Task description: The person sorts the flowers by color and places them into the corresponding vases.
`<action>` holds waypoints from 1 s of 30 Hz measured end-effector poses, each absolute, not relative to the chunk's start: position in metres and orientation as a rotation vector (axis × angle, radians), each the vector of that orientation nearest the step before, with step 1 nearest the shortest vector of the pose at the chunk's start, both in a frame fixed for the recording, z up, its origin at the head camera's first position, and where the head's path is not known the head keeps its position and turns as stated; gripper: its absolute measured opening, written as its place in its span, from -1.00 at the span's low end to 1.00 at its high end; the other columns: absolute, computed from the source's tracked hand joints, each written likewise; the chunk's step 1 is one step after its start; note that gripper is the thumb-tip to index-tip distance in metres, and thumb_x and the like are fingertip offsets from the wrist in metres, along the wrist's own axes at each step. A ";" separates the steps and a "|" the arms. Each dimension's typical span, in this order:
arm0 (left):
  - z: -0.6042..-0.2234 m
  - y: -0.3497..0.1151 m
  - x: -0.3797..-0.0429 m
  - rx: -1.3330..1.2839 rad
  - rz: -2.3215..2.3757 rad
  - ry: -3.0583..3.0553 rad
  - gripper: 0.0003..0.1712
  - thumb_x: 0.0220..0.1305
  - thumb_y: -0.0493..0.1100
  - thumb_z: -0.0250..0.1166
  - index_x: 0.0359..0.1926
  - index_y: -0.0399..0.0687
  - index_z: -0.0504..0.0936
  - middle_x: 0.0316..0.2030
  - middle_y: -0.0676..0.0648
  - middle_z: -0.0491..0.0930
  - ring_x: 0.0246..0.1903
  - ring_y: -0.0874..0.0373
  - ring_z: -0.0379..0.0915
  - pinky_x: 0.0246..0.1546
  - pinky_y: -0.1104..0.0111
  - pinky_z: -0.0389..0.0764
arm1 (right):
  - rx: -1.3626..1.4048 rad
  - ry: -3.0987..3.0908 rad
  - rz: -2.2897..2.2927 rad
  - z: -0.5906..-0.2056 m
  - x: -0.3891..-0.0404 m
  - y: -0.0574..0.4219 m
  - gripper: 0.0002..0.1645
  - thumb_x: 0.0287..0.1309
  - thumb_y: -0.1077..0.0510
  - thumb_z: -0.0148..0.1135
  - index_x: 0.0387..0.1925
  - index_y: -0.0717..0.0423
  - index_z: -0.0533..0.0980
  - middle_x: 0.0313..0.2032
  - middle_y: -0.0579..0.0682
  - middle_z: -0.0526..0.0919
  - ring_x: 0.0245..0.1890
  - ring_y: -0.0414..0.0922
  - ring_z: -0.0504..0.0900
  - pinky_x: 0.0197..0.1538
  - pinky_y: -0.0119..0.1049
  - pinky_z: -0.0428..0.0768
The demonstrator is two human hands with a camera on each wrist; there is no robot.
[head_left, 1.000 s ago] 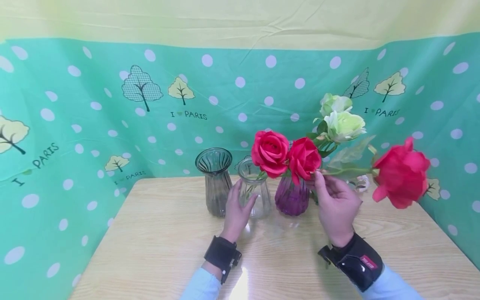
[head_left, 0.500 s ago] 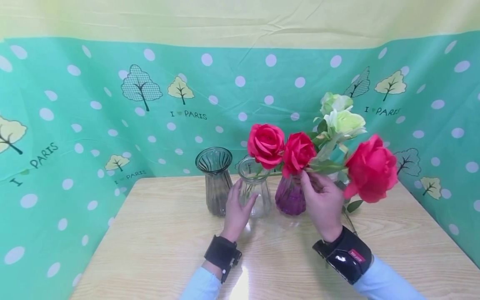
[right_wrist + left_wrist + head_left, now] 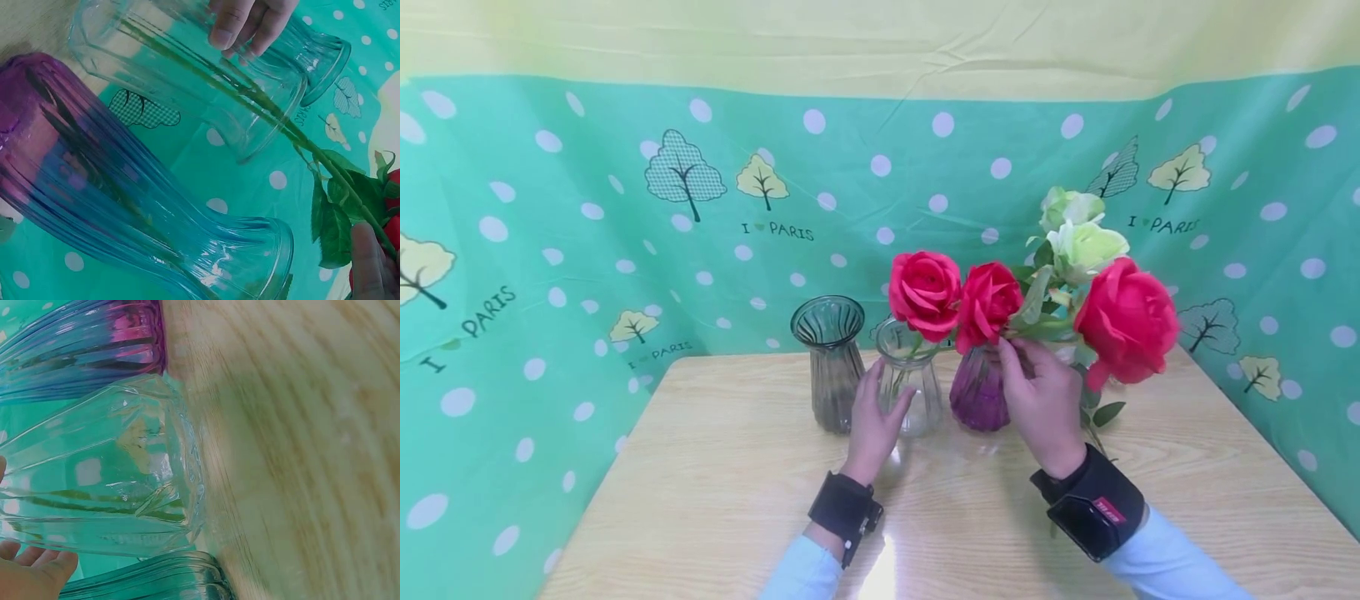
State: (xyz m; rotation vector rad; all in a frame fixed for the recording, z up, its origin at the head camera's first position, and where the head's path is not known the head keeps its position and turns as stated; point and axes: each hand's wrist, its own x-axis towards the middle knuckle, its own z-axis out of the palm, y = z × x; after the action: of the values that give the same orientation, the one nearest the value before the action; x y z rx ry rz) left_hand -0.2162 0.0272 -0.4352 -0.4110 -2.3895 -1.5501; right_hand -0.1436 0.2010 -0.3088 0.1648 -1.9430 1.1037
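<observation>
My left hand (image 3: 876,425) holds the lower part of a clear glass vase (image 3: 925,400), thumb on the near side and fingers on the left. Green stems (image 3: 206,78) run inside that vase in the right wrist view, leading out to leaves (image 3: 337,225) and a red rose at the right edge. My right hand (image 3: 1048,404) pinches the rose stem in front of a purple-blue vase (image 3: 977,396); its fingertips are partly hidden by petals. Two red roses (image 3: 925,296) hang left of this hand, and a larger red rose (image 3: 1127,321) sits to its right.
A grey-green glass vase (image 3: 831,367) stands left of the clear one. Pale green-white roses (image 3: 1086,246) rise behind my right hand. A leafy stem (image 3: 1105,417) lies on the wooden table (image 3: 715,500) to the right. A dotted green cloth (image 3: 775,267) hangs behind.
My right hand has moved left toward the purple vase. The large red rose swung left with it, and the two other roses shifted slightly left and up. My left hand stays put.
</observation>
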 end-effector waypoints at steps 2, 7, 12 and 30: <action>-0.435 0.027 -0.216 -0.408 -1.544 -2.398 -0.20 0.22 0.13 0.22 0.38 -0.04 0.16 0.32 -0.16 0.26 0.26 -0.06 0.27 0.25 -0.01 0.36 | 0.160 -1.962 1.073 -0.308 -0.144 0.201 -0.89 0.13 0.40 0.17 -0.35 0.45 0.58 -0.46 0.25 0.71 -0.42 -0.60 0.56 -0.33 -0.74 0.55; -0.435 0.027 -0.216 -0.386 -1.551 -2.416 -0.20 0.22 0.15 0.21 0.38 -0.01 0.15 0.33 -0.15 0.26 0.27 -0.06 0.26 0.26 -0.02 0.35 | 0.158 -2.063 0.999 -0.304 -0.144 0.201 -0.89 0.16 0.38 0.16 -0.32 0.41 0.57 -0.46 0.19 0.71 -0.48 -0.14 0.71 -0.32 -0.79 0.50; -0.434 0.027 -0.216 -0.377 -1.555 -2.422 -0.18 0.21 0.18 0.21 0.38 -0.01 0.15 0.33 -0.14 0.25 0.27 -0.06 0.26 0.26 -0.01 0.34 | 0.152 -2.119 0.928 -0.304 -0.144 0.203 -0.90 0.17 0.39 0.13 -0.32 0.37 0.55 -0.48 0.17 0.70 -0.47 0.03 0.69 -0.36 -0.75 0.46; -0.436 0.029 -0.216 -0.414 -1.573 -2.370 -0.19 0.20 0.09 0.25 0.38 -0.06 0.16 0.31 -0.15 0.27 0.27 -0.07 0.25 0.27 0.00 0.34 | 0.186 -2.089 0.860 -0.306 -0.144 0.205 -0.92 0.13 0.41 0.14 -0.32 0.40 0.52 -0.45 0.20 0.67 -0.46 0.04 0.66 -0.38 -0.65 0.46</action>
State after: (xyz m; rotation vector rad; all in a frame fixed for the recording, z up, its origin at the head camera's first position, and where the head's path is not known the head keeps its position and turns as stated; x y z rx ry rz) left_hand -0.2160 0.0286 -0.4358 -0.4136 -2.3699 -1.5726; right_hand -0.1444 0.2053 -0.3061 0.1859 -2.0891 0.8596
